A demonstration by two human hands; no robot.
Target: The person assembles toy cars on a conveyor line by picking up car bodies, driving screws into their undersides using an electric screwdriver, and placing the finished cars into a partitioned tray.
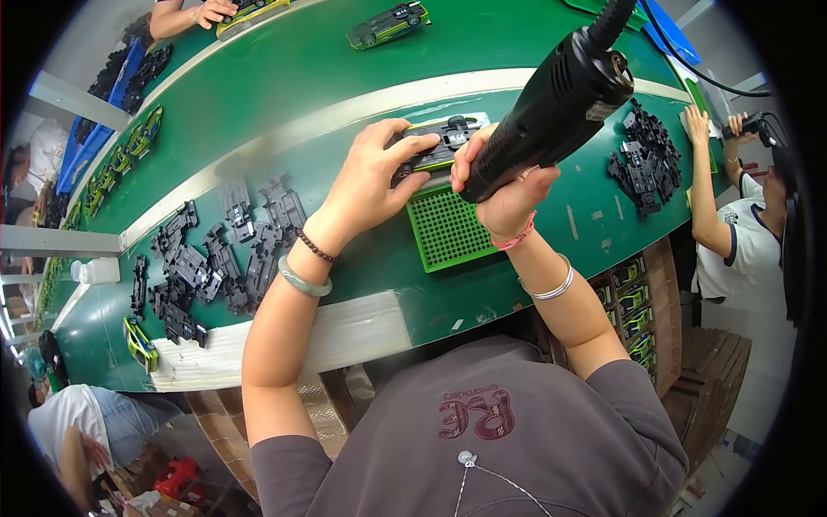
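Observation:
My left hand (366, 177) steadies an upturned toy car (448, 148), its fingers and thumb closed around one end. The car's black underside faces up, with a green edge showing below. A thick black electric screwdriver (558, 103) is gripped in my right hand (517, 200). Its cable leaves at the upper right, and its lower end is close to the car. Whether the tip touches the car is hidden behind my right fingers. Just below the car lies a green perforated tray (465, 260), partly covered by my right hand.
Black plastic chassis parts (207, 263) lie heaped left of my arm; another heap (644, 164) is to the right. Across a white strip, a toy car (388, 26) rests on the green table (284, 95). Another person's hand (215, 12) is at the top left, and a co-worker (732, 220) stands at right.

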